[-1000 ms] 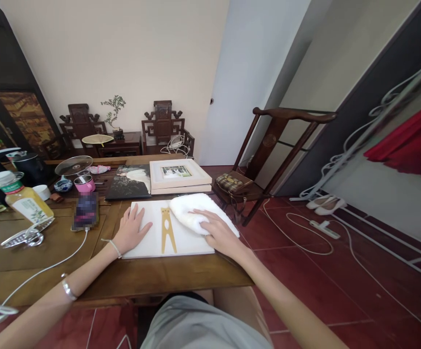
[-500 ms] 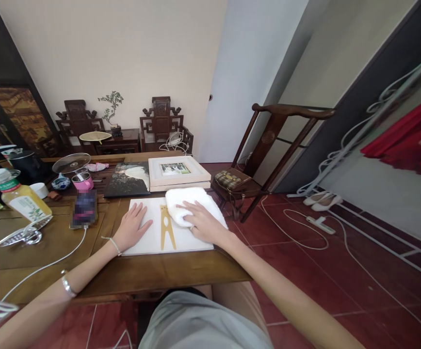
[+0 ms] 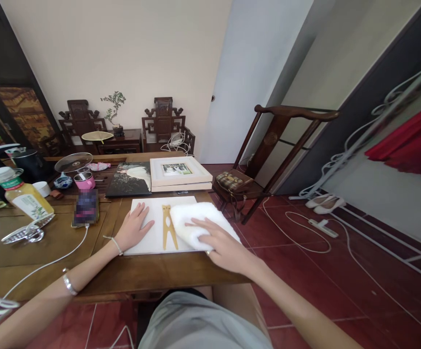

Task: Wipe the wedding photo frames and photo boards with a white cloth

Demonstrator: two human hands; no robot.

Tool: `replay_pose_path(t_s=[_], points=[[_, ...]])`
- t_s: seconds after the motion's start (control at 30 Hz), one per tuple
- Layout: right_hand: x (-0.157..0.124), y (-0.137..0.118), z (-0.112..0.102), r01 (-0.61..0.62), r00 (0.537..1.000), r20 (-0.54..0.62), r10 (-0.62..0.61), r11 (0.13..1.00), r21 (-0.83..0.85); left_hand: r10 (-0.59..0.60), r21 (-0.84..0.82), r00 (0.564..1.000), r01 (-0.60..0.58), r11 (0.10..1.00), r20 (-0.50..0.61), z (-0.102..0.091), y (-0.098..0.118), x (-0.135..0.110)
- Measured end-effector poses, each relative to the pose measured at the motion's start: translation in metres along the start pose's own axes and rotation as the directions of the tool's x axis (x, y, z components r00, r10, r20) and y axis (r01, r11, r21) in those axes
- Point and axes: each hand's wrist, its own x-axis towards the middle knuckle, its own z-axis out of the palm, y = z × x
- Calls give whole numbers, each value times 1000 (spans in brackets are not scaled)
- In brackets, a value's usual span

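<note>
The right hand, gripping a fluffy white cloth, slides bodyward — now a corner of the white rectangular board lies hidden beneath; the left hand rests flat.

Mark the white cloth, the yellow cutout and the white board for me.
White cloth (image 3: pixel 200 212): head view, on its upper part.
Yellow cutout (image 3: pixel 166 212): head view, on its upper part.
White board (image 3: pixel 153 241): head view, on its bare surface.

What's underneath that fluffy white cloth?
Part of the white board runs under the cloth, with the person's right hand on top. Much of the board's right side is covered, so I can't tell whether anything else lies beneath.
</note>
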Motion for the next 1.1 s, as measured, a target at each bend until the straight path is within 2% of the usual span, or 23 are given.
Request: replay_pose_path(t_s=[0.17,0.3,0.4,0.63,0.77,0.9,1.1], points=[[51,47,12,-47,996,-77,42,997,-57,-4,-44,1000,5,999,18,-1,2,1],[71,54,14,-88,995,-58,81,987,-137,-8,-57,1000,8,998,-1,0,1,2],[56,35,10,-92,996,-15,91,983,-156,-10,-63,999,8,998,-35,3,0,3],[-26,-41,-10,-53,988,138,61,997,-60,-3,-59,998,-1,998,-56,4,1,2],[-40,-53,-18,-43,986,159,43,999,-3,8,-63,999,-11,998,-43,2,2,2],[-14,-30,-18,-72,991,111,74,997,-24,24,-72,999,-26,997,-35,0,2,1],[57,23,-7,-115,992,33,119,989,-97,7,-67,1000,-7,998,6,-3,3,1]])
